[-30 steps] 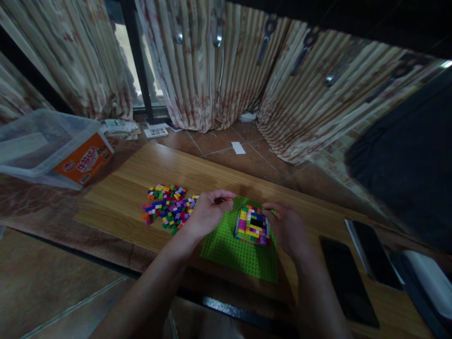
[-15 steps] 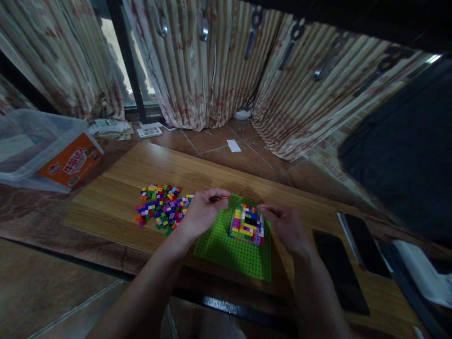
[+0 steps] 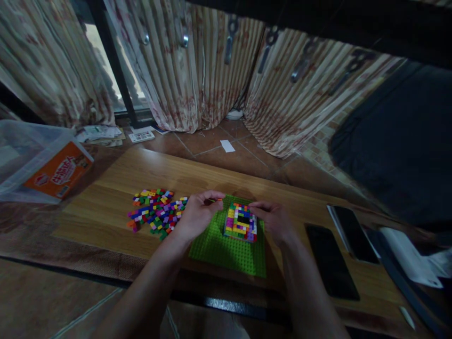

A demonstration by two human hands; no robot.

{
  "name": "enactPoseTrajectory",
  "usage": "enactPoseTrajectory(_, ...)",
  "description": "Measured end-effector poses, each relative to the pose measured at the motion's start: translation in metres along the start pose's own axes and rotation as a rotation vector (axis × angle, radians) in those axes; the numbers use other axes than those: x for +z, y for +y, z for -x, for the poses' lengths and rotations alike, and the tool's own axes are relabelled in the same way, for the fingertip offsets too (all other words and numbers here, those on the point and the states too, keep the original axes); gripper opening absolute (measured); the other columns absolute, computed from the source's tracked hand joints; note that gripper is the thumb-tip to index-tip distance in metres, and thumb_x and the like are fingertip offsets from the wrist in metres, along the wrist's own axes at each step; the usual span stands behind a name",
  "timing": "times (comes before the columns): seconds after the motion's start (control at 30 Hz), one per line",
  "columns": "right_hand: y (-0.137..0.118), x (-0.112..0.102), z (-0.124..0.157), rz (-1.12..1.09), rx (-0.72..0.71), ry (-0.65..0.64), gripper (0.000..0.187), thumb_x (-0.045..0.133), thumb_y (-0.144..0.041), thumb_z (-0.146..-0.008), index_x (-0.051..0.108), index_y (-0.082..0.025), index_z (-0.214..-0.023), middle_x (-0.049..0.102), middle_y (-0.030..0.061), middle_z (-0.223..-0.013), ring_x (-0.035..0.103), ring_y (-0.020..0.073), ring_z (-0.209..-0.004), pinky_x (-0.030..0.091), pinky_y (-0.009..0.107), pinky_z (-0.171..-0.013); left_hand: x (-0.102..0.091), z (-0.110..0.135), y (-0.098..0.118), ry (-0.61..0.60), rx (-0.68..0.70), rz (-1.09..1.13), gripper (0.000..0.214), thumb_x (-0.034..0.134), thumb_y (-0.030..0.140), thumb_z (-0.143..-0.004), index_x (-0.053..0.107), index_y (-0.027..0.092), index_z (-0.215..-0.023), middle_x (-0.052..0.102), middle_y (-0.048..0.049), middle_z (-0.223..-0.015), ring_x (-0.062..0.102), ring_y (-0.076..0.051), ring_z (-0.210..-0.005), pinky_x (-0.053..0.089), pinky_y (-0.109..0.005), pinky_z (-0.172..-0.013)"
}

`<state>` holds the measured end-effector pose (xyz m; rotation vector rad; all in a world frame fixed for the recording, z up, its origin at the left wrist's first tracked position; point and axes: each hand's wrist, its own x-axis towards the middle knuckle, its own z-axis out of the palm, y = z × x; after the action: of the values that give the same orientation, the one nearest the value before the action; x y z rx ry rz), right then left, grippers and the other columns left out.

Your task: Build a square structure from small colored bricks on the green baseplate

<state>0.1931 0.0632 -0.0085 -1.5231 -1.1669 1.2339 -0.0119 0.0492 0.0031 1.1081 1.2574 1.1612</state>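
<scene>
Table (image 3: 169,165) has shifted left in view since the earlier frame; the camera has turned right. Left hand (image 3: 196,216): fingers narrow, pinching a small orange brick (image 3: 219,199) above the far edge of the green baseplate (image 3: 226,259). Right hand (image 3: 277,223): fingers narrow at the far-right corner of the multicoloured brick structure (image 3: 231,226); cannot tell whether they grip anything. Structure location: on the baseplate, right of the loose brick pile (image 3: 158,212).

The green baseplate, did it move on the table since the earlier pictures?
No, not noticeably: the camera view shifted, but the green baseplate keeps the same place on the wooden table, right of the loose toy bricks.
</scene>
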Motion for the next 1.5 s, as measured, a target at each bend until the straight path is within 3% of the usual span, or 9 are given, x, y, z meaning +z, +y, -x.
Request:
enactPoseTrajectory(0.17,0.003,-0.004,0.001,-0.069,-0.012,0.001,0.026,0.080,-0.038,-0.054,0.076,-0.019,-0.072,0.074,0.0041,-0.072,0.064,0.0189,-0.067,0.048,0.034,-0.069,0.003,0.005,0.003,-0.044,-0.027,0.014,0.018,0.070,0.023,-0.071,0.075,0.018,-0.087,0.072,-0.0009,-0.078,0.061,-0.013,-0.068,0.047,-0.026,-0.068)
enactPoseTrajectory(0.37,-0.006,-0.014,0.011,-0.218,-0.195,0.236,0.025,0.077,-0.042,-0.063,0.075,-0.022,-0.079,0.075,0.0031,-0.082,0.065,0.0182,-0.079,0.049,0.034,-0.077,0.009,0.007,0.006,-0.088,-0.040,0.063,0.022,0.074,0.021,-0.068,0.074,0.017,-0.089,0.072,-0.0013,-0.081,0.062,-0.013,-0.073,0.048,-0.025,-0.074)
enactPoseTrajectory(0.43,-0.012,-0.010,0.017,-0.186,-0.241,0.176,0.021,0.076,-0.040,-0.067,0.075,-0.023,-0.079,0.074,0.0025,-0.080,0.064,0.0169,-0.075,0.050,0.032,-0.074,0.013,0.007,0.005,-0.097,-0.028,0.089,0.022,0.074,0.020,-0.068,0.074,0.016,-0.089,0.073,-0.0018,-0.083,0.063,-0.013,-0.075,0.049,-0.025,-0.076)
enactPoseTrajectory(0.6,-0.020,0.009,0.029,-0.137,-0.280,-0.141,0.020,0.074,-0.036,-0.073,0.075,-0.024,-0.089,0.074,0.0017,-0.083,0.066,0.0171,-0.078,0.051,0.032,-0.074,0.025,0.009,0.002,-0.148,-0.003,0.184,0.023,0.074,0.022,-0.069,0.072,0.016,-0.091,0.074,-0.0037,-0.088,0.066,-0.014,-0.079,0.052,-0.029,-0.079)
enactPoseTrajectory(0.67,-0.019,0.014,0.031,-0.135,-0.284,-0.184,0.020,0.074,-0.034,-0.073,0.074,-0.024,-0.090,0.074,0.0018,-0.086,0.066,0.0173,-0.080,0.052,0.031,-0.076,0.029,0.010,0.001,-0.172,0.011,0.200,0.025,0.076,0.023,-0.069,0.071,0.015,-0.092,0.074,-0.0045,-0.089,0.067,-0.016,-0.082,0.053,-0.030,-0.081)
enactPoseTrajectory(1.03,-0.018,0.007,0.035,0.103,-0.350,-0.171,0.014,0.069,-0.032,-0.077,0.073,-0.023,-0.087,0.073,0.0011,-0.085,0.065,0.0173,-0.078,0.051,0.031,-0.073,0.035,0.012,-0.002,-0.183,0.131,0.043,0.033,0.071,0.020,-0.072,0.064,0.016,-0.104,0.071,-0.0027,-0.085,0.067,-0.014,-0.081,0.053,-0.028,-0.081)
enactPoseTrajectory(1.3,-0.022,0.005,0.037,0.078,-0.342,-0.185,0.012,0.064,-0.030,-0.081,0.072,-0.023,-0.086,0.070,-0.0001,-0.078,0.063,0.0154,-0.072,0.049,0.028,-0.069,0.037,0.013,-0.003,-0.154,0.199,-0.063,0.032,0.067,0.020,-0.075,0.064,0.018,-0.107,0.069,-0.0016,-0.087,0.065,-0.014,-0.084,0.051,-0.027,-0.084)
enactPoseTrajectory(1.5,-0.015,-0.025,0.024,-0.029,-0.296,0.030,0.023,0.067,-0.042,-0.077,0.074,-0.023,-0.089,0.073,0.0027,-0.083,0.065,0.0173,-0.074,0.052,0.033,-0.072,0.027,0.008,-0.005,-0.031,0.160,-0.174,0.025,0.064,0.022,-0.076,0.069,0.017,-0.100,0.070,-0.0018,-0.085,0.065,-0.015,-0.080,0.051,-0.026,-0.078)
